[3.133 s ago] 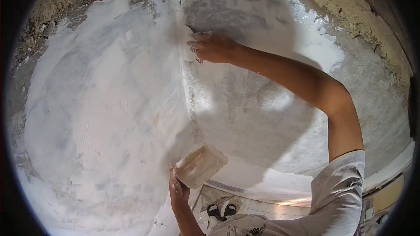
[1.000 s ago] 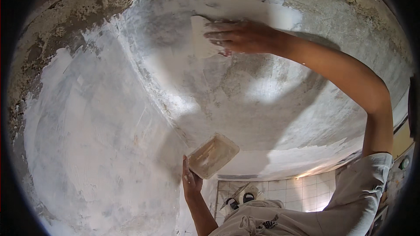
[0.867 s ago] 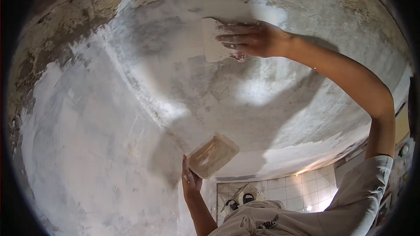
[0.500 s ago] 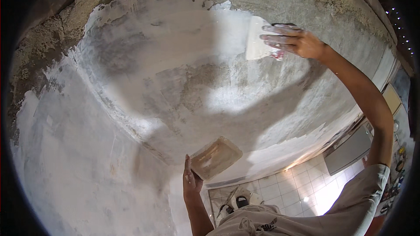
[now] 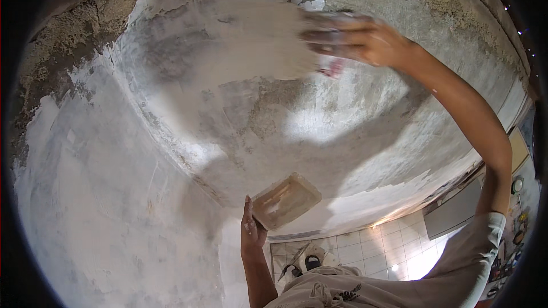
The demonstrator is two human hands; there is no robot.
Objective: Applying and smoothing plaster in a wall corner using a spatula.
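My left hand (image 5: pixel 250 232) grips a shallow rectangular plastic tray (image 5: pixel 299 185) by its left edge, thumb up along the side. A pale smear of putty lies inside it. Up on the wall, my right hand (image 5: pixel 368 41) is smeared by motion, its fingers stretched over a flat putty scraper (image 5: pixel 331 69). Only a reddish corner of the scraper shows now; the blade is blurred and mostly behind the fingers. Left of this hand a band of smooth, pale putty (image 5: pixel 251 45) covers the grey wall (image 5: pixel 388 102).
Rough bare mortar (image 5: pixel 74 34) borders the wall's top. A second, whitish wall (image 5: pixel 114 211) meets it at a corner on the left. Below are a tiled floor (image 5: pixel 365 245), dark-and-white footwear (image 5: pixel 313 261) and a grey panel (image 5: pixel 454 211). Small cluttered items (image 5: pixel 516 228) stand at far right.
My right hand has swept left along the wall with the scraper, onto the edge of the pale band. The left hand and tray stay nearly in place, while the view has shifted slightly.
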